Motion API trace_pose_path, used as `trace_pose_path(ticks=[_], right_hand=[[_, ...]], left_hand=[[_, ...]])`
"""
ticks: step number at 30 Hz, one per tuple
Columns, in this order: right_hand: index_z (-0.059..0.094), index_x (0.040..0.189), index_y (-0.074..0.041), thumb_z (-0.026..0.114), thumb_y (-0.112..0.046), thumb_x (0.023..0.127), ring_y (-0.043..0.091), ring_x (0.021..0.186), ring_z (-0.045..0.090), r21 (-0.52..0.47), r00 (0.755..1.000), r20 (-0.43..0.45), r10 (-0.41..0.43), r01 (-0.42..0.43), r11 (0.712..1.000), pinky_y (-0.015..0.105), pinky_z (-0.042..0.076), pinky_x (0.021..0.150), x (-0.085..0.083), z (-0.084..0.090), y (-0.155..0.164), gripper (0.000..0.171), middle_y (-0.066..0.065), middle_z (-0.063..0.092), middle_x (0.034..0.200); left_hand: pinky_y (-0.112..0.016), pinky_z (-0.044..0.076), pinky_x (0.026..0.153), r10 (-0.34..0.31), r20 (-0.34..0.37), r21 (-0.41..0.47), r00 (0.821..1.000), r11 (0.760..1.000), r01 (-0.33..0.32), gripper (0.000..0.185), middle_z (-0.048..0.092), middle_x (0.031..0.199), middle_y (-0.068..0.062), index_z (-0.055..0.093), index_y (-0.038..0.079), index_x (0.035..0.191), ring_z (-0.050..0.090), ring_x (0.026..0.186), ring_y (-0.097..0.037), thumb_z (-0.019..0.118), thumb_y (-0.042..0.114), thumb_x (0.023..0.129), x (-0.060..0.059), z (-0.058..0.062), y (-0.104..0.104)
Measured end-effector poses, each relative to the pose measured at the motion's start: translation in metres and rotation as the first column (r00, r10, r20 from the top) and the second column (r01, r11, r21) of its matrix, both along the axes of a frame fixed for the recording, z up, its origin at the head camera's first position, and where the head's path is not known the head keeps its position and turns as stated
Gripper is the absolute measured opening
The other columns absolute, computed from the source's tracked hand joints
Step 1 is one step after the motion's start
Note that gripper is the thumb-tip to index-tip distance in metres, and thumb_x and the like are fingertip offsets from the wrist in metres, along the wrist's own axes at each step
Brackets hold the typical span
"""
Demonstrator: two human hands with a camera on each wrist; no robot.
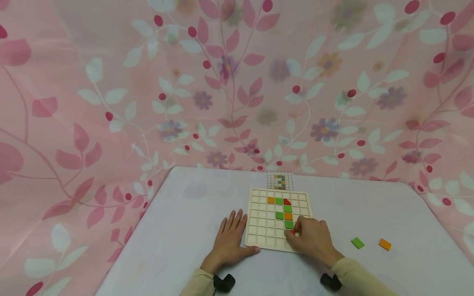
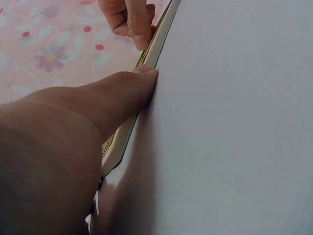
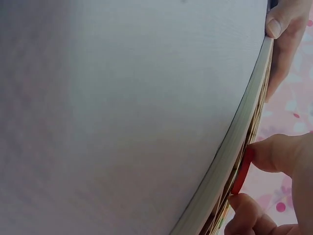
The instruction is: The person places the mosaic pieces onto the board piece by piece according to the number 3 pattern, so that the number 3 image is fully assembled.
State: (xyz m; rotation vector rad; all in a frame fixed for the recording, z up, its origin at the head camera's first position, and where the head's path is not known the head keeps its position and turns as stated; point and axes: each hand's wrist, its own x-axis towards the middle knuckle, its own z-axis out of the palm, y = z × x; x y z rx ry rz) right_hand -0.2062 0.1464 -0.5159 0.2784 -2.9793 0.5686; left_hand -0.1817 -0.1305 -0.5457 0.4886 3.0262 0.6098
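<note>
Right hand (image 1: 312, 238) pinches a red tile (image 1: 293, 232) at the wooden grid board's (image 1: 255, 234) near edge, directly below the green tile (image 1: 289, 224) that ends the coloured column. Left hand (image 1: 229, 238) lies flat, fingers spread, on the white table (image 1: 185, 230), thumb pressed against the board's near-left corner. Right hand is nearer the tile.

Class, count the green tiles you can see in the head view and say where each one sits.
5. Four lie on the wooden grid board: at and. One lies loose on the table. The right hand may hide more.
</note>
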Motion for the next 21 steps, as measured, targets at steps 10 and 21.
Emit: trace_pose_path(ticks=[10,21], right_hand=[[0.061,0.079,-0.02,0.076,-0.055,0.079,0.01,0.052,0.043,-0.048,0.999,0.034,0.013,-0.012,0.999,0.033,0.034,0.062,0.0053,0.0014,0.0051,0.038,-0.01,0.048,0.055],[0.064,0.081,-0.021,0.082,-0.04,0.075,0.006,0.054,0.045,-0.154,0.994,0.099,0.046,-0.03,0.988,0.023,0.034,0.052,0.0078,0.006,0.0092,0.027,-0.011,0.052,0.059]], left_hand=[[-0.053,0.008,0.121,-0.006,0.016,0.0,1.0,1.0,0.006,0.11,0.01,0.167,-0.003,0.02,0.015,0.159,0.003,0.154,-0.027,0.054,0.082,0.078,-0.0003,-0.0034,0.0008],[-0.054,0.008,0.121,-0.005,0.017,0.015,1.0,1.0,0.005,0.11,0.012,0.167,-0.005,0.02,0.014,0.159,0.004,0.154,-0.029,0.056,0.079,0.078,0.0005,0.0027,-0.0008]])
